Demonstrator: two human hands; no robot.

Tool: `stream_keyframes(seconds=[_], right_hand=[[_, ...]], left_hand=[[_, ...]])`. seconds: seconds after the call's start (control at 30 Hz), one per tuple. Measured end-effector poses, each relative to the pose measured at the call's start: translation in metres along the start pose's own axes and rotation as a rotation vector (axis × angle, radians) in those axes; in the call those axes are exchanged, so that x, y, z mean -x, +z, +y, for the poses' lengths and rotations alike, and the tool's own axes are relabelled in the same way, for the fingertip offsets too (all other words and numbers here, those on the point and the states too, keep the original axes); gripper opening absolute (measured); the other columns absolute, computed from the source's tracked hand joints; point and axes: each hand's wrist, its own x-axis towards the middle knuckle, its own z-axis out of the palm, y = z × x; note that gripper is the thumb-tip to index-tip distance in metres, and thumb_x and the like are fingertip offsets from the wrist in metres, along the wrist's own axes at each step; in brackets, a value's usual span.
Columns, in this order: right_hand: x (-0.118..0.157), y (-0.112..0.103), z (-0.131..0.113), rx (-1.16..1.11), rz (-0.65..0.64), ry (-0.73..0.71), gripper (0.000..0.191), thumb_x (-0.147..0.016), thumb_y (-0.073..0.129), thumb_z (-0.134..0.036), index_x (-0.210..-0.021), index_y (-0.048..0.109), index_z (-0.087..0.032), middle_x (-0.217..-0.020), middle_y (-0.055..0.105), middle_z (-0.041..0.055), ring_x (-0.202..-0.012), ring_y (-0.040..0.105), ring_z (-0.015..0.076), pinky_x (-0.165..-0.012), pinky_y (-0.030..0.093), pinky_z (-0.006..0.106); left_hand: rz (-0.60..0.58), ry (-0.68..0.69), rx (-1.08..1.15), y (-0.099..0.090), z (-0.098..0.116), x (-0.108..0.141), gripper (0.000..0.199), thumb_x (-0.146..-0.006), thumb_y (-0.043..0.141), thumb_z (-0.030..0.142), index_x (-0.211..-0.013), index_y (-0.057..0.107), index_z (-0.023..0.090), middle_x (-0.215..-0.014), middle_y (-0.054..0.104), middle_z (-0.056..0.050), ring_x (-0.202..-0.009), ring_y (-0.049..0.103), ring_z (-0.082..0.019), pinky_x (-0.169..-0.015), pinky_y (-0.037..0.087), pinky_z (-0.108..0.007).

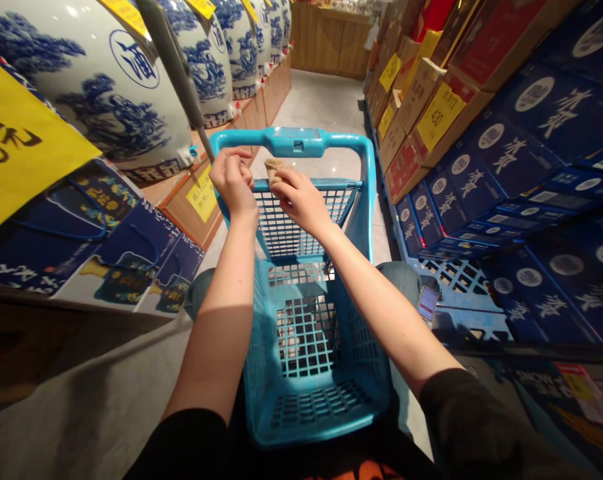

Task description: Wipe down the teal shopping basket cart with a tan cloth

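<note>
A turquoise shopping basket cart (324, 393) stands in front of me, its looped handle (331, 141) at the far end. My right hand (301, 200) pinches a crumpled tan cloth (276, 167) against the rim of the basket's back panel. My left hand (234, 180) is closed, its fingers curled in, by the left upright of the handle frame. Whether it grips the frame or something small is hidden. Through the slatted bottom grid (308, 340) of the basket, dark shapes show.
Large blue-and-white jars (131, 87) line the left on wooden stands, with a grey pole (176, 67) before them. Blue boxes (481, 173) and brown cartons (421, 100) are stacked on the right. A phone (428, 303) lies by a blue pallet (456, 280). The tiled aisle (318, 93) runs ahead.
</note>
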Motion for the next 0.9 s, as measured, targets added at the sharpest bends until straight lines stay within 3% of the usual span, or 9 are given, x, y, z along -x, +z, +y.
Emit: stream_keyframes(seconds=[0.2, 0.43, 0.67, 0.83, 0.9], right_hand=[[0.002, -0.007, 0.023, -0.091, 0.116, 0.103, 0.035, -0.098, 0.051, -0.009, -0.126, 0.068, -0.020, -0.144, 0.063, 0.0133, -0.135, 0.060, 0.0290, -0.119, 0.052, 0.054], [0.001, 0.006, -0.001, -0.113, -0.010, -0.038, 0.033, -0.104, 0.054, -0.014, -0.130, 0.068, -0.028, -0.152, 0.061, 0.0088, -0.142, 0.057, 0.0276, -0.123, 0.050, 0.054], [0.004, -0.004, 0.017, -0.087, 0.115, 0.143, 0.036, -0.100, 0.052, -0.012, -0.129, 0.068, -0.024, -0.147, 0.062, 0.0115, -0.138, 0.059, 0.0307, -0.121, 0.052, 0.057], [0.003, -0.007, 0.013, -0.118, 0.049, 0.042, 0.033, -0.097, 0.054, -0.009, -0.123, 0.069, -0.024, -0.145, 0.062, 0.0094, -0.137, 0.058, 0.0293, -0.118, 0.054, 0.056], [0.002, -0.010, 0.017, -0.116, 0.066, 0.064, 0.033, -0.095, 0.054, -0.007, -0.120, 0.069, -0.024, -0.143, 0.063, 0.0096, -0.135, 0.059, 0.0293, -0.117, 0.054, 0.054]], left_hand=[[0.023, -0.032, 0.011, 0.001, -0.001, -0.003, 0.022, -0.098, 0.048, 0.031, -0.077, 0.050, 0.025, -0.056, 0.020, 0.008, -0.049, 0.018, -0.013, -0.052, 0.017, -0.030], [-0.054, 0.006, -0.118, -0.002, -0.005, -0.006, 0.023, -0.100, 0.042, 0.037, -0.080, 0.049, 0.027, -0.054, 0.019, 0.006, -0.052, 0.022, -0.015, -0.055, 0.019, -0.032], [-0.051, -0.033, -0.015, 0.001, -0.003, -0.005, 0.020, -0.095, 0.046, 0.031, -0.075, 0.049, 0.027, -0.048, 0.016, 0.007, -0.050, 0.013, -0.015, -0.054, 0.016, -0.034], [-0.097, 0.002, -0.054, 0.002, -0.004, -0.004, 0.021, -0.095, 0.045, 0.030, -0.075, 0.047, 0.026, -0.048, 0.016, 0.009, -0.047, 0.013, -0.012, -0.054, 0.015, -0.033], [-0.106, -0.002, -0.087, 0.001, -0.003, -0.004, 0.023, -0.096, 0.043, 0.029, -0.074, 0.045, 0.026, -0.048, 0.017, 0.009, -0.045, 0.014, -0.011, -0.054, 0.016, -0.032]])
